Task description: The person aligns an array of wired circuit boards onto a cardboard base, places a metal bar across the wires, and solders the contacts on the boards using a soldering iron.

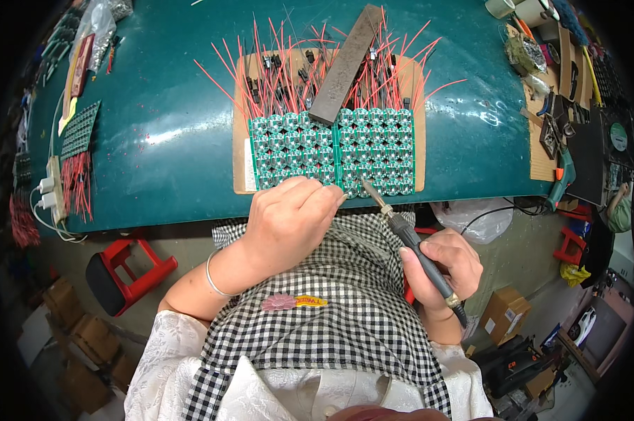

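In my right hand (447, 263) is a soldering iron (415, 242) with a dark handle, its metal tip reaching the lower edge of the right half of the green circuit board panel (336, 144). My left hand (289, 217) is closed in a pinch at the panel's lower edge, left of the tip; what its fingers hold is hidden. Rows of small round boards make up the panel, which lies on a brown board (241, 168). Red wires (226, 74) with black connectors spread from its far side. A dark flat bar (348, 67) lies slantwise across the wires and the panel's far edge.
Another green panel (81, 133) with red wires lies at the left, beside a power strip (55, 186) with white plugs. Tools and a cardboard tray (541, 158) crowd the table's right end. A red and black stool (127, 274) stands below the table at left.
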A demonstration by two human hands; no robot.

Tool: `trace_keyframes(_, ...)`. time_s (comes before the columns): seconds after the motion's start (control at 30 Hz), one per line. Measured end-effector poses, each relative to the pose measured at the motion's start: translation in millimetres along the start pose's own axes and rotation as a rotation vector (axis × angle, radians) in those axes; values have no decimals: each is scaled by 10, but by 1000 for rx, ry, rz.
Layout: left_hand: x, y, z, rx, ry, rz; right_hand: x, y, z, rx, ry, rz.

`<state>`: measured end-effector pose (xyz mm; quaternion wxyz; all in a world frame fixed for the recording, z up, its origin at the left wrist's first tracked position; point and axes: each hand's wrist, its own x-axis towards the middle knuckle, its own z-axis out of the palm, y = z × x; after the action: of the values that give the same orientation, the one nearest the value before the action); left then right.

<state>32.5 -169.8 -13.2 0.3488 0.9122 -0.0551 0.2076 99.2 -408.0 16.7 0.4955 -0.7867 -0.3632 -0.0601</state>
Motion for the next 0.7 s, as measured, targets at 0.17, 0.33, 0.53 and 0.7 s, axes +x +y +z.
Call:
trace_keyframes(0.17, -7, -33, 27, -10, -15, 0, 31, -9, -6, -29, -40, -42)
trace_keyframes(0.33, -4, -55, 67, 13, -8, 6, 44, -71, -9, -83, -100, -102)
trace_keyframes(0.53, 1, -47, 83, 15, -18, -16, 57, -117, -36, -139, -167, -118)
trace_keyframes(0.7, -7, -38, 85, 16, -15, -15, 84, -122, -47, -121, -149, -81)
